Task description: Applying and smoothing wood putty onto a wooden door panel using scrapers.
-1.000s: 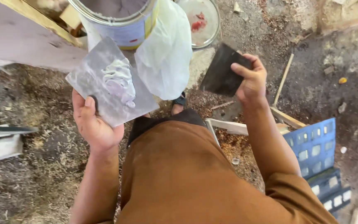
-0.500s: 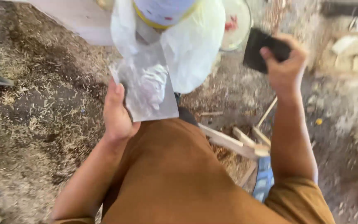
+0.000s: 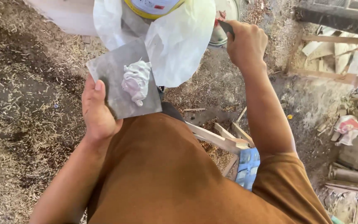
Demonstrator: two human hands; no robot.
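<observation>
Sawdust and wood shavings cover the ground (image 3: 25,124) under a person in a brown shirt (image 3: 162,174). Nearest the body, the left hand (image 3: 98,114) grips a flat grey plate (image 3: 123,81), thumb lying along its left edge and the other fingers hidden beneath it. Just past the thumb, on the plate's face, sits a lump of white putty (image 3: 135,81) (pinkish at one side), not touching the thumb. Beyond the plate's far edge a white plastic bag (image 3: 183,45) hangs around a tin can with a yellow rim (image 3: 154,8). Further out, the right hand (image 3: 247,43) is closed tight around a dark scraper (image 3: 225,27), only a corner of it showing past the knuckles. Just beyond those fingers lies a round tin lid (image 3: 224,12). Wooden offcuts (image 3: 224,139) lie below the right forearm.
</observation>
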